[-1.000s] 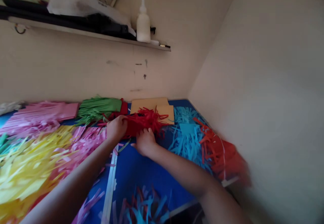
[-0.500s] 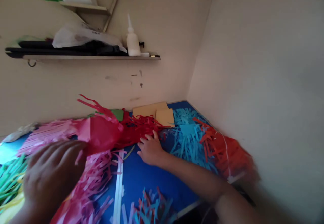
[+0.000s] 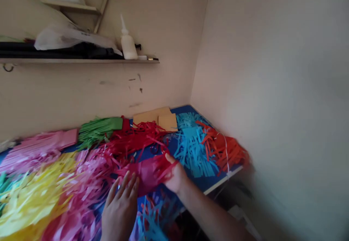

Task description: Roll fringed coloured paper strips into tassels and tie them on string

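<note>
A dark pink fringed paper piece (image 3: 147,173) lies between my hands over the blue table (image 3: 174,197). My right hand (image 3: 176,173) grips its right end, where red-pink strips show at the fingers. My left hand (image 3: 122,197) has its fingers spread and rests against the left edge of the piece, palm down. Red fringed paper (image 3: 133,137) is heaped just behind it. Pink fringed paper (image 3: 89,183) lies left of my left hand.
Yellow (image 3: 40,197), green (image 3: 99,128), light blue (image 3: 193,146) and orange (image 3: 227,148) fringed paper spreads over the table. Tan sheets (image 3: 167,121) lie at the back. A shelf (image 3: 95,61) on the wall holds a white bottle (image 3: 128,46). Blue strips (image 3: 152,219) lie in front.
The dark pink paper has come down and right, uncovering the green paper. My left hand moved right. My right hand left the red pile and took hold of the dark pink paper. The view shifted right.
</note>
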The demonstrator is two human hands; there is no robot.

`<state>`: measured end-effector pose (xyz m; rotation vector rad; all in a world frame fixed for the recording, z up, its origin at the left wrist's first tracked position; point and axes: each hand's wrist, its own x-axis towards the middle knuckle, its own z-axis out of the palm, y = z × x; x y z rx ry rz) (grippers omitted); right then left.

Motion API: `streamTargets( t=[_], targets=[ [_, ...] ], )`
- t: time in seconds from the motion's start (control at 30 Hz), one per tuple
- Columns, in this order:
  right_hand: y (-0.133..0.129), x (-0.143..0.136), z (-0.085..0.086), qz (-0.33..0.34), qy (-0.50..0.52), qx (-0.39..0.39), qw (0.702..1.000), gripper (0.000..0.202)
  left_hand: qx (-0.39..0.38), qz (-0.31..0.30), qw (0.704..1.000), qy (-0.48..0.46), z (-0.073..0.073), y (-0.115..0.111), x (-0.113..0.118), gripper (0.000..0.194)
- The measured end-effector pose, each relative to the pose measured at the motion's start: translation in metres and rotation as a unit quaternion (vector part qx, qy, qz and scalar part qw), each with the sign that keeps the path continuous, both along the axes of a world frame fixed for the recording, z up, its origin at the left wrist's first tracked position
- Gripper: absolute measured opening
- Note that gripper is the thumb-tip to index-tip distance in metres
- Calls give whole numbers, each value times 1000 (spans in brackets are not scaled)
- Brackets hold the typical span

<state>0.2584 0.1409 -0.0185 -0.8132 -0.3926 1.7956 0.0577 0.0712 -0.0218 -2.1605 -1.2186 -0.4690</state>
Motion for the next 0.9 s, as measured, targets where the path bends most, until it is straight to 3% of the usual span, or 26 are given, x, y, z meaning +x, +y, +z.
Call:
streamTargets(
  t=[0.13, 0.2, 0.23, 0.27, 0.3, 0.37, 0.43, 0.47, 0.53, 0.7, 0.8, 0.9],
  targets=[
    [12, 85, 17, -138, -217, 45, 965, 34, -25, -7, 1000, 14, -12, 9, 15, 45],
    [4, 106, 26, -187, -285, 76, 937, 42, -42, 7, 999, -17, -11, 12, 22, 45],
    [-5, 106, 28, -206, -348, 117, 907, 45, -49, 17, 998, -37, -9, 13, 27, 45],
    [-15, 99, 28, -209, -424, 177, 863, 49, -56, 25, 997, -55, -6, 15, 32, 45],
    [-26, 87, 26, -202, -511, 249, 797, 52, -63, 28, 995, -69, -2, 16, 37, 45],
    [-46, 53, 19, -85, -633, 383, 668, 63, -74, 25, 993, -91, 7, 17, 47, 43],
    [-54, 22, 12, 1, -685, 431, 587, 75, -79, 20, 990, -117, 15, 19, 56, 38],
    [-53, 12, 10, 17, -699, 431, 571, 75, -81, 15, 988, -132, 17, 21, 58, 36],
    [-44, 6, 11, 15, -711, 416, 567, 65, -87, 13, 983, -161, 18, 26, 60, 33],
    [-16, 34, 28, 14, -691, 443, 571, 57, -116, 64, 976, -173, 14, 47, 35, 44],
    [-10, 44, 23, 38, -668, 493, 555, 56, -107, 99, 976, -160, 10, 41, -7, 39],
    [-13, 44, -3, 83, -650, 539, 529, 53, -73, 147, 976, -146, -5, 14, -71, 36]
  ],
)
